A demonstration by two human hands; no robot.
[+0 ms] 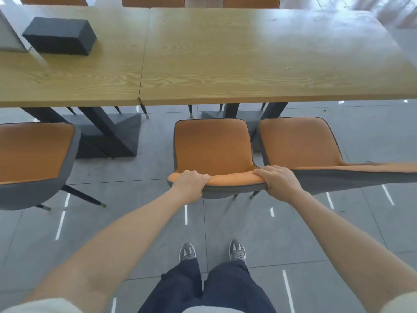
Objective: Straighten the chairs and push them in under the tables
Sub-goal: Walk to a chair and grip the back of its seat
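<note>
An orange chair with a grey shell (213,147) stands in front of me, its seat facing the wooden table (259,71) and a gap of floor between its front edge and the table. My left hand (189,185) grips the left end of its backrest top. My right hand (276,180) grips the right end. A second orange chair (300,141) stands right beside it, touching or nearly so. A third orange chair (33,152) stands apart at the left, in front of the adjoining table (72,82).
A dark grey box (61,36) lies on the left table next to a white object (9,35). Dark table bases (106,136) stand under the tops. More orange chair backs (153,1) show beyond the far edge. Grey tiled floor (135,222) surrounds my feet.
</note>
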